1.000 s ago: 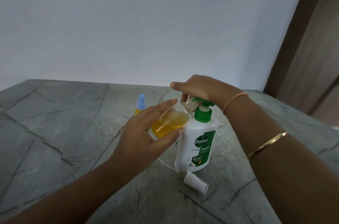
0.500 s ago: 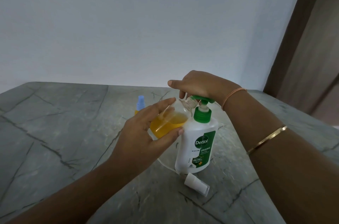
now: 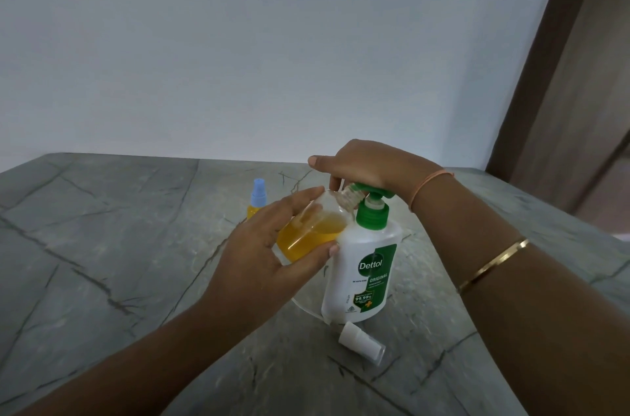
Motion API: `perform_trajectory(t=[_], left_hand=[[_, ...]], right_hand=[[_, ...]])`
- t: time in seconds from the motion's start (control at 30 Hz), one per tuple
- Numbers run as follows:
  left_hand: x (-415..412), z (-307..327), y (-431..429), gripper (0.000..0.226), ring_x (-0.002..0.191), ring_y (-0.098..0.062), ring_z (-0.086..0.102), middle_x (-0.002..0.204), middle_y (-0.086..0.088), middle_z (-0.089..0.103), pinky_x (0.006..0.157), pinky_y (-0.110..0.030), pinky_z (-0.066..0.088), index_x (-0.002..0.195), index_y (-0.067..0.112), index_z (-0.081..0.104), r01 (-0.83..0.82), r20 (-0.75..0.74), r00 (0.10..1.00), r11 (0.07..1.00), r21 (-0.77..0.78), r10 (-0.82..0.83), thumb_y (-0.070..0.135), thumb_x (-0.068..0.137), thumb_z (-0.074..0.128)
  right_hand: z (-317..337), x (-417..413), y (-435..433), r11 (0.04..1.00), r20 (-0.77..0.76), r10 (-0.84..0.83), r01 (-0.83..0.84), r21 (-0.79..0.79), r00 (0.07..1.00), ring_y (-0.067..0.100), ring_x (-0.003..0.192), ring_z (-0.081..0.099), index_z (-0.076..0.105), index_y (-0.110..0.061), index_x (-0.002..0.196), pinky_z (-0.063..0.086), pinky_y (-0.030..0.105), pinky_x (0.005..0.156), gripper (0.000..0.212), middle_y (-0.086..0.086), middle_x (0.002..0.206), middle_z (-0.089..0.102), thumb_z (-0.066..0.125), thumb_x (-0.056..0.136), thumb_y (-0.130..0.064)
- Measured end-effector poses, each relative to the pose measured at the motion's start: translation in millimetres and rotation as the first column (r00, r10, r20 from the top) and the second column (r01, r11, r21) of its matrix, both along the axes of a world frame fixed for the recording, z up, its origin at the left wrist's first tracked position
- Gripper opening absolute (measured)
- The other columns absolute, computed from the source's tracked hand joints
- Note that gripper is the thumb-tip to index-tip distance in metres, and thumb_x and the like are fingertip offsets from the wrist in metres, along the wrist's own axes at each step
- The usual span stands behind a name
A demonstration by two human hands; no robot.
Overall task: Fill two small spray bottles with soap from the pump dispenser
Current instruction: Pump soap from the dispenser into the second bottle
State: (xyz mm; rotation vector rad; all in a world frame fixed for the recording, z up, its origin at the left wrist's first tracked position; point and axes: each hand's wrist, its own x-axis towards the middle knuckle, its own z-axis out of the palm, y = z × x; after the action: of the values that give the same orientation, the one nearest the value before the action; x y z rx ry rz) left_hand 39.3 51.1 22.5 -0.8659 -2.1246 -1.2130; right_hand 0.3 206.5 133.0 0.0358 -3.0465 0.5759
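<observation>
**Near, below both hands.** A white plastic spray cap (image 3: 361, 342) lies on its side on the grey veined stone table (image 3: 102, 245), just beside the foot of the dispenser.

**Left hand.** The left hand (image 3: 269, 255) wraps thumb and fingers around the body of a small clear plastic spray bottle (image 3: 313, 231). The bottle is uncapped, partly filled with yellow soap, and tilted so that its threaded neck meets the spout.

**Right of that hand.** A white plastic pump dispenser (image 3: 363, 265) with a green label and collar stands upright, touching the bottle.

**Right hand.** The right hand (image 3: 368, 166) lies on the green pump head (image 3: 375, 194), fingers bent down over it and one digit extended leftward.

**Beyond the left hand.** A second small spray bottle with a pale blue cap (image 3: 258, 199) stands upright, well apart from the dispenser. It holds yellow liquid and is partly hidden by the fingers.

**Handling, as judged.**
- The held bottle is probably light and thin-walled, and likely to yield under a hard squeeze.
- Spilled soap would make it slippery.
- The mid-body hold shown suits it and leaves the neck free.
- The dispenser appears heavier, stiff and stable, and is best worked by pressing straight down on the head.
</observation>
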Motion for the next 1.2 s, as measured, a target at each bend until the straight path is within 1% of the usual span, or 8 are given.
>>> perform_trajectory(t=[0.2,0.33,0.5,0.63,0.83,0.93,1.07,1.2], left_hand=[[0.1,3.9,-2.1,0.051,0.101,0.019,0.046,0.105,0.044,0.041,0.078,-0.014,0.045,0.112,0.061,0.035,0.009,0.005,1.0,1.0,0.013,-0.009,0.068,0.064,0.05],[-0.8,3.5,-2.4,0.051,0.104,0.018,0.046,0.105,0.043,0.043,0.078,-0.015,0.046,0.113,0.06,0.036,0.016,0.012,1.0,1.0,0.012,-0.016,0.068,0.065,0.051],[-0.8,0.8,-3.0,0.051,0.105,0.011,0.049,0.106,0.041,0.046,0.082,-0.024,0.05,0.115,0.058,0.037,0.017,0.015,1.0,1.0,0.009,-0.018,0.066,0.066,0.052],[-1.3,2.4,-3.0,0.05,0.104,0.023,0.043,0.103,0.043,0.043,0.076,-0.012,0.042,0.113,0.059,0.035,0.008,0.0,1.0,1.0,-0.003,-0.008,0.066,0.066,0.051],[1.4,6.2,-2.3,0.053,0.103,0.016,0.048,0.107,0.043,0.042,0.084,-0.024,0.05,0.112,0.059,0.036,0.014,0.019,1.0,1.0,0.025,-0.014,0.064,0.065,0.058],[1.7,6.7,-1.2,0.052,0.1,0.016,0.045,0.108,0.043,0.038,0.085,-0.028,0.05,0.111,0.059,0.034,0.001,0.037,0.999,1.0,0.02,-0.002,0.058,0.066,0.06],[0.6,4.5,-2.9,0.05,0.102,0.021,0.045,0.103,0.045,0.043,0.077,-0.012,0.042,0.112,0.06,0.035,0.015,0.011,1.0,1.0,0.01,-0.015,0.066,0.066,0.054],[0.1,1.9,-3.0,0.048,0.104,0.02,0.044,0.101,0.048,0.046,0.075,-0.008,0.04,0.113,0.06,0.037,0.025,0.001,1.0,1.0,0.012,-0.025,0.063,0.069,0.053]], right_hand=[[4.7,-2.5,-2.3,1.0,0.0,0.013,-0.013,0.026,1.0,0.014,0.065,0.057,0.065,-0.007,0.1,0.04,0.025,0.054,0.057,0.007,0.095,0.068,0.039,0.092,-0.057],[2.5,-0.9,-1.2,0.999,0.016,-0.021,0.021,-0.025,1.0,0.011,0.058,0.054,0.063,-0.008,0.099,0.037,0.023,0.051,0.054,0.001,0.079,0.062,0.039,0.093,-0.056],[-2.0,0.1,-2.0,0.999,0.029,-0.03,0.031,-0.02,0.999,0.009,0.055,0.052,0.063,-0.009,0.097,0.036,0.023,0.05,0.05,-0.003,0.07,0.056,0.04,0.093,-0.054],[-1.8,-2.8,-2.8,1.0,0.004,-0.01,0.01,0.007,1.0,0.012,0.061,0.053,0.065,-0.007,0.096,0.036,0.025,0.052,0.054,0.002,0.079,0.061,0.041,0.092,-0.056],[6.5,-2.7,-1.3,1.0,-0.037,0.011,-0.01,0.027,0.999,0.014,0.059,0.056,0.066,-0.005,0.098,0.04,0.024,0.051,0.056,0.009,0.091,0.069,0.04,0.092,-0.055],[6.5,-2.4,-2.6,1.0,-0.03,0.007,-0.007,0.0,1.0,0.013,0.058,0.056,0.067,-0.004,0.1,0.04,0.023,0.051,0.056,0.007,0.089,0.068,0.041,0.093,-0.054],[3.0,0.5,-2.2,0.999,-0.005,-0.024,0.023,-0.035,1.0,0.012,0.056,0.054,0.066,-0.007,0.098,0.036,0.023,0.05,0.055,0.003,0.081,0.065,0.04,0.093,-0.055],[-1.9,1.4,-1.2,0.998,0.003,-0.034,0.034,-0.045,0.999,0.014,0.064,0.054,0.065,-0.007,0.102,0.037,0.025,0.053,0.056,0.006,0.093,0.065,0.039,0.092,-0.056]])
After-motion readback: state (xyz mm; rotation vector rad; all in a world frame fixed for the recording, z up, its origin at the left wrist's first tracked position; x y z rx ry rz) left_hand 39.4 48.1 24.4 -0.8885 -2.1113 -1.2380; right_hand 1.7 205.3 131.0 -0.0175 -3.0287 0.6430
